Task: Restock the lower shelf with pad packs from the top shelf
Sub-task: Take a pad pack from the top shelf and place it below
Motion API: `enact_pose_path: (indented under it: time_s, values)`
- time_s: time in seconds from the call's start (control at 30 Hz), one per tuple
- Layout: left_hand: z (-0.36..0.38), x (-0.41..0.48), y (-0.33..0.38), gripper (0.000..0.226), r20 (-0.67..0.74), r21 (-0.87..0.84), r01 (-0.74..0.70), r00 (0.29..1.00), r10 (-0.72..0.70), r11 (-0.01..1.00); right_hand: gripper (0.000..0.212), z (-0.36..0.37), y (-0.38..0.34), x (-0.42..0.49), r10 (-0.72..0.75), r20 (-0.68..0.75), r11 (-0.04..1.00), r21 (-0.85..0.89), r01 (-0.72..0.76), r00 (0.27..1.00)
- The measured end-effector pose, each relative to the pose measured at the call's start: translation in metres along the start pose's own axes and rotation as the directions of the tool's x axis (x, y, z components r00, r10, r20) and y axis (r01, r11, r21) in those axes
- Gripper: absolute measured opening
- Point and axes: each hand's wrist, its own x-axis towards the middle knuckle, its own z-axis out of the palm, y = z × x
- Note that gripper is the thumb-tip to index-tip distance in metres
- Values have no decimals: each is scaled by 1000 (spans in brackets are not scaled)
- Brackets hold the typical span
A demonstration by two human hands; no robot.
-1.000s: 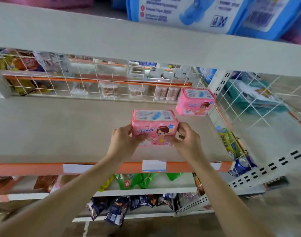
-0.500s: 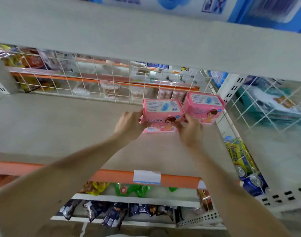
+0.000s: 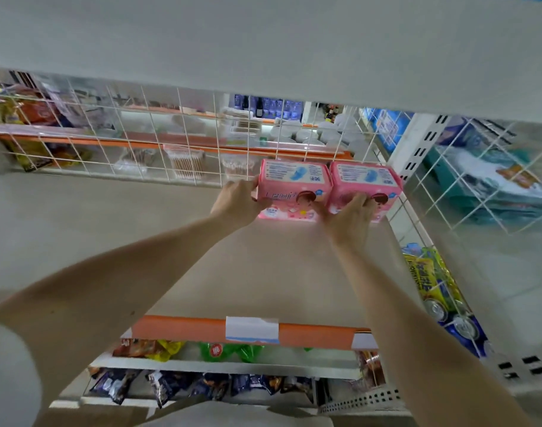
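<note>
Two bare forearms reach over the orange shelf edge (image 3: 186, 329), which carries a white label (image 3: 251, 329); below it, snack packets (image 3: 118, 386) lie on lower tiers. Past the edge stretches the beige lower shelf (image 3: 263, 272), with a wire side panel (image 3: 417, 223) on its right and canned drinks (image 3: 448, 306) beyond that. At the far right of the shelf, the left hand (image 3: 237, 201) curls its fingers round the left end of the held pad pack (image 3: 294, 186), a pink pack standing on the shelf board. The right hand (image 3: 349, 214) sits at that pack's right lower corner, fingers lying against the front of the corner pad pack (image 3: 366, 181); whether it pinches anything I cannot tell. Both packs stand side by side, touching, close against the wire back grid (image 3: 140, 143). Behind the grid sit cotton swab tubs (image 3: 186, 161). Overhead runs the pale underside of the upper shelf (image 3: 263, 41).
</note>
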Motion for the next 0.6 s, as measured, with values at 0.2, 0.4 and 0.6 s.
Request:
enact_pose_path:
  time_s: [0.2,0.4,0.6]
  values:
    - [6,17,-3,45,-11,19,-72,997,72,997,87,0,2,11,-15,20,999,35,14,1000]
    - [5,25,-8,43,69,-147,31,997,-21,989,93,-2,2,21,-25,58,999,-42,28,998]
    - [-10,22,-10,52,89,6,-34,996,33,999,80,-15,2,21,4,154,994,-109,13,988]
